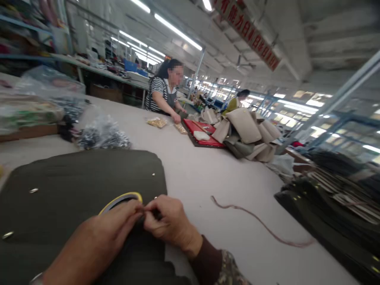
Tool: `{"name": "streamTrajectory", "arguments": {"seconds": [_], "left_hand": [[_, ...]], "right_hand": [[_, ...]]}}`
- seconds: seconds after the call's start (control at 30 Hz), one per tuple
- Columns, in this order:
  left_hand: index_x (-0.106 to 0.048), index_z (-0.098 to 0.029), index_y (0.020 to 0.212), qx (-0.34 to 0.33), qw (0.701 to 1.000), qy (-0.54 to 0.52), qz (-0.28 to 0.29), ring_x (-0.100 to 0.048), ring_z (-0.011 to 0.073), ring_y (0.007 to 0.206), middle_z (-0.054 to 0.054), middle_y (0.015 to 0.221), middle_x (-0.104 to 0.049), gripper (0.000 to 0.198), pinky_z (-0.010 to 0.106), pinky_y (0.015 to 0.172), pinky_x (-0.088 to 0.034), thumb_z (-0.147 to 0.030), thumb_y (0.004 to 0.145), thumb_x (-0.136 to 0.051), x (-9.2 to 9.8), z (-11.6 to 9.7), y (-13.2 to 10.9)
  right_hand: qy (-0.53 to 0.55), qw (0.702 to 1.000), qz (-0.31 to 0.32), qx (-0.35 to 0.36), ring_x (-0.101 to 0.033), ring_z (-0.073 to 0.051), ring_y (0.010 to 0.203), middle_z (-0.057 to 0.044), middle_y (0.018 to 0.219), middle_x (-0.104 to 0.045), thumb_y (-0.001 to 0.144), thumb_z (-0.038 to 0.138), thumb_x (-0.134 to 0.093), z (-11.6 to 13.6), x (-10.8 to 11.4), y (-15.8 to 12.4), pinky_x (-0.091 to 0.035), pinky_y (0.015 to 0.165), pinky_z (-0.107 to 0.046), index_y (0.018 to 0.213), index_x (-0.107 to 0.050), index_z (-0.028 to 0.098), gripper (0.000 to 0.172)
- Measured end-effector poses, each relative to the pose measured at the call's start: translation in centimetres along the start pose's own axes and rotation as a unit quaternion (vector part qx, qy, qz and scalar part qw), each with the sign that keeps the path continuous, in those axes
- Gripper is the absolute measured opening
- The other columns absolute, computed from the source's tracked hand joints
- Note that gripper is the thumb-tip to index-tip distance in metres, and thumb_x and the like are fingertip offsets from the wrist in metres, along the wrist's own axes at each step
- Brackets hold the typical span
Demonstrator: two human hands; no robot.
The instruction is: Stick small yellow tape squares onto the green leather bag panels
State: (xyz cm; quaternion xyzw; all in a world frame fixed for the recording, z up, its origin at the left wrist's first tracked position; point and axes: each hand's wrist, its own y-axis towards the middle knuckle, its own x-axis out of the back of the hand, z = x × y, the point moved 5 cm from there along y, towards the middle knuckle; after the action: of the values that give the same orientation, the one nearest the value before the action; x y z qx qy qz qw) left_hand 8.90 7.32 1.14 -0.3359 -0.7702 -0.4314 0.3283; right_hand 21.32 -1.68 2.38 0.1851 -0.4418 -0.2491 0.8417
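A dark olive panel [86, 174] with rounded corners and several small metal fittings lies in front of me. Over its right part, my left hand [113, 225] and my right hand [169, 217] meet at their fingertips. Both are closed in a pinch, and what is between the fingers is too small and hidden to name. Directly behind my left hand shows part of a yellow-edged ring [127, 195] with a grey inner side, looking like a roll of tape. My left hand covers the rest of it; I cannot tell if it is gripped.
A brownish cord [261, 221] lies on the pale table [196, 170]. Dark stacked panels [335, 213] stand at right. Beyond are a bag of silvery parts [103, 132], small bags of gold-coloured pieces [157, 122], a red tray [204, 132] and beige pieces [245, 124]. A co-worker [163, 89] reaches across the table.
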Motion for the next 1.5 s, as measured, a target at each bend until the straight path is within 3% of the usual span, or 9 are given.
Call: {"name": "streamTrajectory", "arguments": {"seconds": [0.07,0.13,0.27,0.47,0.7,1.1,1.27,1.37,1.5], "left_hand": [[-0.064,-0.024,0.092,0.016,0.998,0.025,0.062,-0.068,0.0162,0.069,0.001,0.089,-0.072,0.027,0.025,0.06,-0.051,-0.032,0.097,-0.038,0.4,-0.5,0.2],[-0.062,-0.022,0.086,0.015,0.996,0.049,0.067,-0.066,0.0167,0.068,0.002,0.082,-0.069,0.03,0.026,0.059,-0.049,-0.027,0.097,-0.035,0.9,-1.4,0.8],[-0.061,-0.02,0.084,-0.028,0.997,0.066,0.038,-0.063,0.016,0.067,0.002,0.078,-0.065,0.03,0.027,0.059,-0.046,-0.023,0.097,-0.034,1.3,-3.2,1.2],[-0.06,-0.02,0.095,-0.018,0.994,0.102,0.034,-0.063,0.0179,0.075,0.003,0.088,-0.067,0.026,0.029,0.063,-0.045,-0.027,0.1,-0.036,0.6,-2.6,1.1],[-0.061,-0.021,0.096,0.048,0.964,0.185,0.183,-0.058,0.0241,0.089,0.005,0.091,-0.065,0.017,0.033,0.071,-0.045,-0.018,0.095,-0.043,-1.0,-1.1,2.0],[-0.06,-0.021,0.098,0.045,0.96,0.204,0.189,-0.056,0.0247,0.089,0.007,0.093,-0.062,0.018,0.034,0.07,-0.044,-0.021,0.096,-0.042,-1.3,-1.3,1.8],[-0.061,-0.02,0.096,0.034,0.963,0.195,0.183,-0.056,0.0252,0.087,0.008,0.091,-0.063,0.02,0.036,0.072,-0.045,-0.022,0.097,-0.041,-1.4,-1.3,1.8],[-0.06,-0.019,0.093,0.02,0.967,0.183,0.176,-0.057,0.026,0.088,0.008,0.09,-0.064,0.021,0.038,0.076,-0.045,-0.022,0.097,-0.04,-1.3,-1.5,1.9],[-0.059,-0.019,0.091,0.012,0.973,0.152,0.173,-0.058,0.0246,0.083,0.007,0.089,-0.063,0.02,0.039,0.076,-0.045,-0.021,0.096,-0.04,-1.1,-1.5,1.9]], "right_hand": [[0.041,0.999,-0.012,-0.02,-0.061,-0.013,0.059,-0.002,0.066,-0.067,0.074,0.016,-0.055,0.2,0.5,0.0,-0.049,0.061,-0.023,0.069,-0.066,0.02,0.012],[0.107,0.988,-0.014,-0.108,-0.06,-0.013,0.056,0.0,0.062,-0.066,0.072,0.018,-0.057,-0.2,0.4,0.0,-0.048,0.056,-0.022,0.068,-0.066,0.02,0.01],[0.28,0.911,0.0,-0.301,-0.059,-0.012,0.044,0.003,0.051,-0.062,0.07,0.024,-0.062,-1.8,-0.7,-0.2,-0.046,0.043,-0.02,0.069,-0.065,0.018,0.007],[0.334,0.847,-0.001,-0.412,-0.058,-0.009,0.04,0.003,0.05,-0.062,0.064,0.027,-0.071,-6.2,0.1,-0.2,-0.051,0.043,-0.019,0.068,-0.066,0.013,0.015],[0.247,0.889,0.057,-0.381,-0.056,-0.006,0.043,0.001,0.054,-0.063,0.074,0.029,-0.068,-6.8,-0.2,-0.2,-0.047,0.043,-0.016,0.073,-0.069,0.013,0.016],[0.02,0.97,0.081,-0.229,-0.06,-0.012,0.055,0.0,0.061,-0.067,0.078,0.02,-0.059,-5.6,-0.5,0.7,-0.043,0.054,-0.02,0.07,-0.07,0.016,0.014],[0.001,0.975,0.07,-0.209,-0.06,-0.013,0.055,0.002,0.059,-0.066,0.079,0.019,-0.061,-5.3,-0.5,1.0,-0.044,0.055,-0.022,0.082,-0.068,0.018,0.008],[0.075,0.961,0.049,-0.262,-0.058,-0.013,0.047,0.006,0.054,-0.061,0.081,0.025,-0.062,-5.8,-0.1,0.3,-0.044,0.048,-0.022,0.106,-0.062,0.019,0.025],[0.119,0.954,0.055,-0.271,-0.061,-0.014,0.051,0.002,0.059,-0.065,0.086,0.029,-0.059,-5.7,0.1,-0.7,-0.048,0.05,-0.023,0.086,-0.069,0.018,0.014]]}}
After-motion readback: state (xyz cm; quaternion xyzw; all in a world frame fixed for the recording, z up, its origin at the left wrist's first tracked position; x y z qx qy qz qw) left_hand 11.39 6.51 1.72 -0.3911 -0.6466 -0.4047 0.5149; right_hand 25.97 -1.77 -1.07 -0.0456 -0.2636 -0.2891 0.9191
